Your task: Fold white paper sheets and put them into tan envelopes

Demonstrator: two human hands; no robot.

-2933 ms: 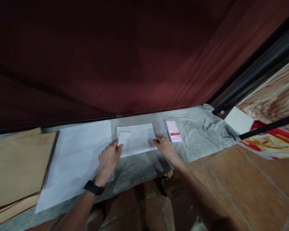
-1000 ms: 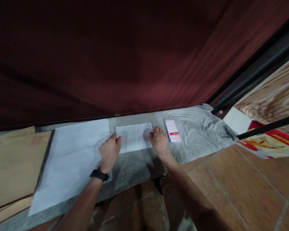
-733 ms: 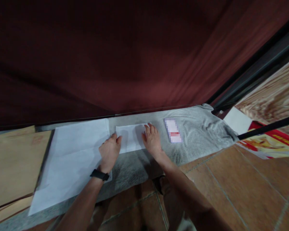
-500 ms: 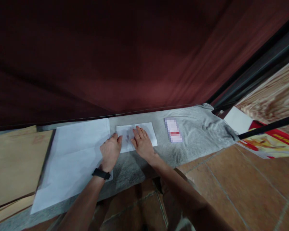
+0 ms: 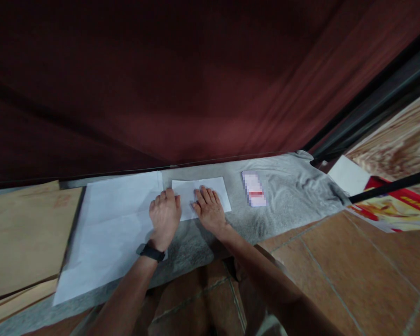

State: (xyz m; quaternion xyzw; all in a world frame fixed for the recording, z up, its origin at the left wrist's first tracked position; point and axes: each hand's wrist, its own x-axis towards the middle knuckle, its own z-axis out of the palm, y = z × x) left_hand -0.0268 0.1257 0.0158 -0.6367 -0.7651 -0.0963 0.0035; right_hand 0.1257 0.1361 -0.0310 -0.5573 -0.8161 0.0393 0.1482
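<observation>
One folded white sheet (image 5: 187,193) lay on gray cloth (image 5: 287,186) near one phone (image 5: 254,189). The right hand (image 5: 210,209), a second earlier at the sheet's right edge, rested mid-sheet, fingers extended; the left hand's (image 5: 165,215) fingers curled, their grip unclear.

Legible text for you: none. Printed red-and-yellow sheet (image 5: 394,209), floor at your far right: yellow lettering (image 5: 415,201) on red band, too blurred for you to read. Brown paper (image 5: 28,238), your far left: faint reddish mark (image 5: 62,200) near upper right corner, illegible. Phone (image 5: 255,189): display pixelated, red bar only.
</observation>
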